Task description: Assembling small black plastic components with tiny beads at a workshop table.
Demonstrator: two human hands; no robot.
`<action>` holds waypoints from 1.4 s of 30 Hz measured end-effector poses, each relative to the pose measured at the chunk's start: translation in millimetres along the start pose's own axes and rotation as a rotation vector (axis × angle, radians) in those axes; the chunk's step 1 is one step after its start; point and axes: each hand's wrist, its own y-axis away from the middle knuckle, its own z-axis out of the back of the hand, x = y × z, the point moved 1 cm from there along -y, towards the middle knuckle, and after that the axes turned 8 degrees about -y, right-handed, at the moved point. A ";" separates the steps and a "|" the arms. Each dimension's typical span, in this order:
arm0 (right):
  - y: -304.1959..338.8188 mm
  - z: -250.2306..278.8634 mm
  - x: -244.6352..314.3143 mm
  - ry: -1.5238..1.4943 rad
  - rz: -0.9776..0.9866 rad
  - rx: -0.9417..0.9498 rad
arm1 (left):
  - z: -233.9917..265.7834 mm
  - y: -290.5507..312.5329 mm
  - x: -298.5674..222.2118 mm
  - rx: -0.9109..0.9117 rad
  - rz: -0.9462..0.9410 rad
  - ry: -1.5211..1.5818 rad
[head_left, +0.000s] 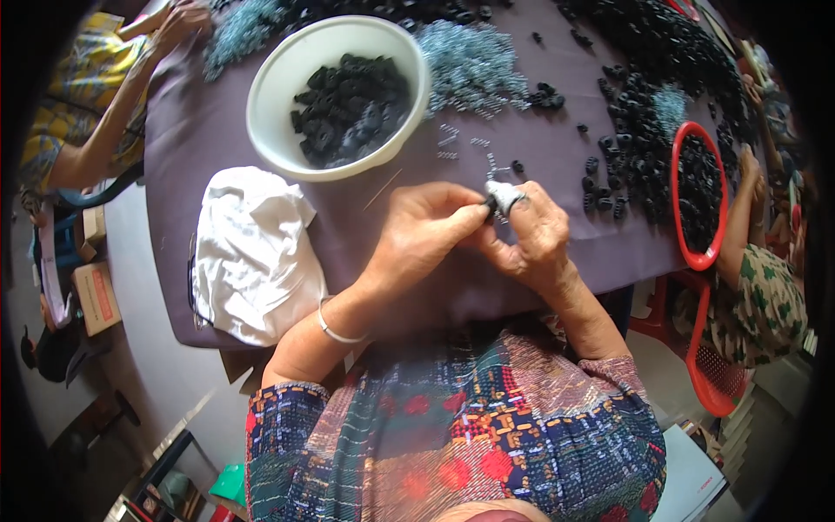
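My left hand [426,228] and my right hand [541,233] meet over the near part of the table. Between their fingertips is a small black plastic piece [490,209], mostly covered by the fingers. A white wrapping [505,197] sits on a finger of my right hand. Just beyond, a few small silvery coil-like pieces [492,163] lie in a loose line, with one black piece [517,166] beside them. A white bowl [263,130], partly filled with black pieces [352,109], stands past my left hand. Against its right side is a heap of silvery coil-like pieces [477,70].
A crumpled white cloth [252,252] lies by my left forearm on the purple tablecloth [557,130]. Black pieces [665,52] spread across the far right, near a red-rimmed basket [679,200]. Other people's arms [113,130] show at both sides. A red chair [709,374] stands at right.
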 end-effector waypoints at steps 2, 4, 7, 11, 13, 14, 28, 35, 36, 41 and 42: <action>5.7 4.5 2.9 -0.029 -0.022 0.013 | -0.9 6.0 -0.3 -0.025 0.022 -0.008; 6.8 15.5 8.1 -0.083 -0.064 0.017 | -0.9 7.0 -1.3 -0.110 -0.010 -0.173; 21.3 27.6 -6.2 0.052 -0.076 -0.033 | -0.8 6.6 -0.2 -0.318 -0.337 -0.404; 25.1 51.6 -34.0 0.343 -0.168 -0.133 | 10.9 6.9 -22.2 -0.556 -0.963 -0.726; 21.1 63.9 -48.1 0.492 -0.259 -0.089 | 20.1 4.5 -35.5 -0.701 -1.129 -0.907; 18.6 66.1 -54.4 0.520 -0.283 -0.078 | 22.8 6.0 -38.6 -0.792 -1.109 -0.966; -3.2 31.9 -63.1 0.450 -0.169 0.118 | 45.7 -1.9 -38.1 -0.932 -0.798 -1.248; -25.4 32.8 -64.8 0.319 -0.102 0.017 | 46.1 -1.6 -39.4 -0.913 -0.820 -1.236; -33.3 32.5 -72.5 0.349 -0.109 0.018 | 46.2 -1.7 -39.0 -0.916 -0.816 -1.253; -40.7 33.7 -109.1 0.347 -0.153 0.135 | 45.4 -5.5 -37.8 -0.903 -0.816 -1.249; -39.8 33.7 -107.4 0.317 -0.166 0.173 | 46.8 -5.5 -36.4 -0.892 -0.803 -1.229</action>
